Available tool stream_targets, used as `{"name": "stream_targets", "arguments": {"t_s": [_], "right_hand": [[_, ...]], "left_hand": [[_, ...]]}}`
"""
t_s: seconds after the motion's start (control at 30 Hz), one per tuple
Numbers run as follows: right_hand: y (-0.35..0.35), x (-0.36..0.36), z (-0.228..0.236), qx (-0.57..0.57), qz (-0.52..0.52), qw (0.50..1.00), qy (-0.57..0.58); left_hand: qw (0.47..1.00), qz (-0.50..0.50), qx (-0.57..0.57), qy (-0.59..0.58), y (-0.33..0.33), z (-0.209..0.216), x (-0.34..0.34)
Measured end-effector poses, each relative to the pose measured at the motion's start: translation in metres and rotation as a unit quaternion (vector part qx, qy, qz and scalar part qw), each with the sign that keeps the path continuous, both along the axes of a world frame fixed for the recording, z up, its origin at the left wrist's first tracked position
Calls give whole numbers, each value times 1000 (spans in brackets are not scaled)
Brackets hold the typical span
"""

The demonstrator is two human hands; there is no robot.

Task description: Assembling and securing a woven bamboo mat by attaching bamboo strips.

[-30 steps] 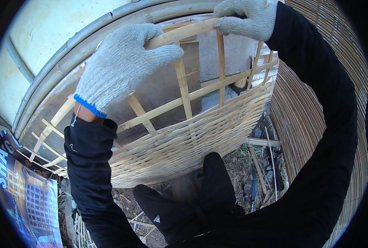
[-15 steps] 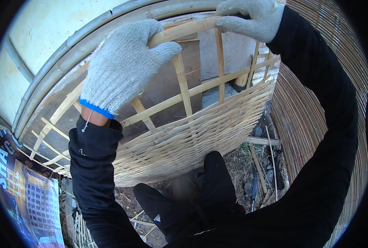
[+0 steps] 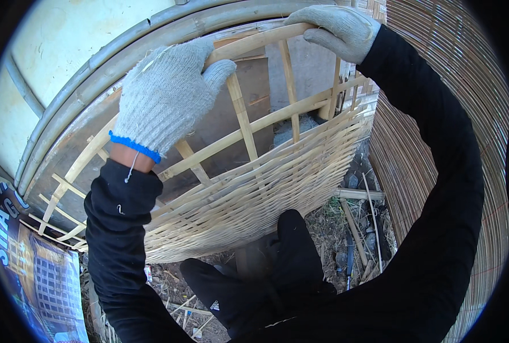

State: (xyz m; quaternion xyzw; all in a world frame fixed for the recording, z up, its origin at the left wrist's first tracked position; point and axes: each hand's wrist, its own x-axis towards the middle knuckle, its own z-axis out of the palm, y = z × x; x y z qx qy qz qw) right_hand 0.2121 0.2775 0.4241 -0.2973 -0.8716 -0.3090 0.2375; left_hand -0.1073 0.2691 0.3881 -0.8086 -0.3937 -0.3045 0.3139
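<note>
In front of me stands a woven bamboo panel (image 3: 254,200), closely woven low down and with an open lattice of strips above. A flat bamboo strip (image 3: 260,41) runs across its top. My left hand (image 3: 166,97), in a grey knit glove with a blue cuff, is closed around this strip left of the middle. Farther right, my right hand (image 3: 340,31), gloved too, grips the strip's other end between thumb and fingers. Upright strips (image 3: 242,108) cross behind the top strip between both hands.
Curved bamboo poles (image 3: 111,57) and a pale wall lie beyond the panel. A slatted bamboo screen (image 3: 443,114) rises on the right. A printed banner (image 3: 43,268) hangs at lower left. Sticks, stones and a blue-handled tool (image 3: 350,257) lie on the ground by my knees.
Both hands and the panel have shifted slightly to the left. My right hand has come a little lower, its fingers now straighter over the strip. Both keep their hold.
</note>
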Motion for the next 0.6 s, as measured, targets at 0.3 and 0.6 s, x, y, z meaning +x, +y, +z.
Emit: {"name": "stream_targets", "arguments": {"t_s": [0.3, 0.6], "right_hand": [[20, 17, -22, 93, -35, 992, 81], [5, 26, -29, 98, -51, 988, 111]], "left_hand": [[987, 43, -152, 11, -4, 16, 1], [958, 37, -273, 76, -1, 44, 18]]}}
